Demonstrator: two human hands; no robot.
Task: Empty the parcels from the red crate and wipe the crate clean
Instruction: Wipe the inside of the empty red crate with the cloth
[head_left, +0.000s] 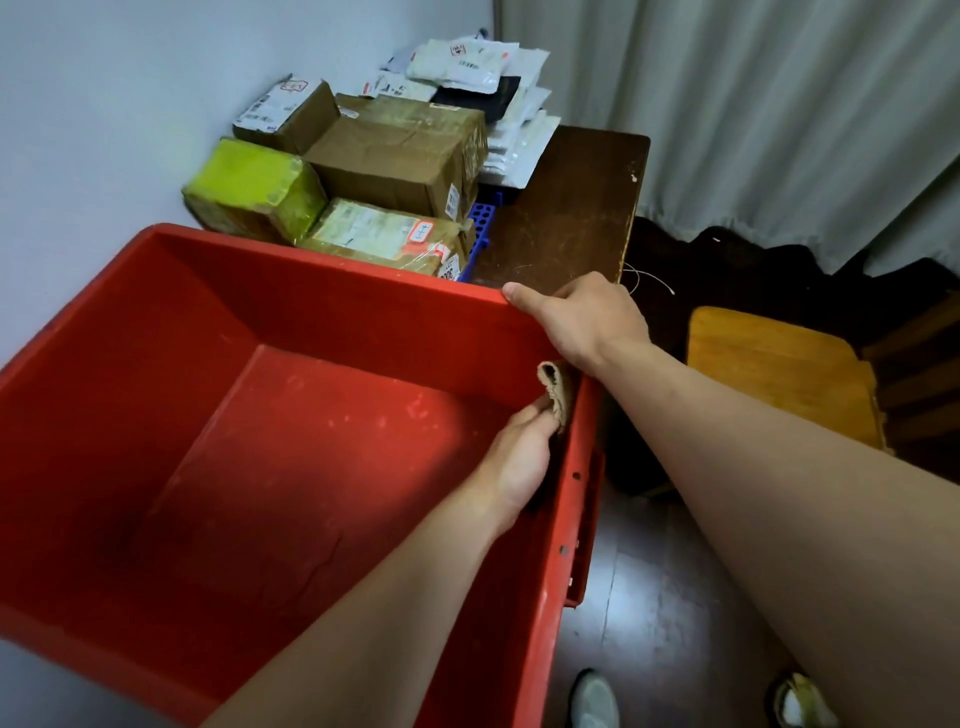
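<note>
Crate (311, 467) red, empty, lower left of frame | left hand (519, 457) pinches brown cloth (558, 389) against its right inner wall | right hand (582, 317) grips far right rim corner | parcels (395, 156) piled upper centre

Parcel storage room, stacked parcels (374, 171), wooden table (566, 208), curtain (753, 114)

The large red plastic crate (322, 447) is moulded smooth, its floor dulled by pale scuffs. The small tan rag (558, 392) is coarsely woven cloth. The brown cardboard boxes (395, 156) are bound in glossy tape.
</note>
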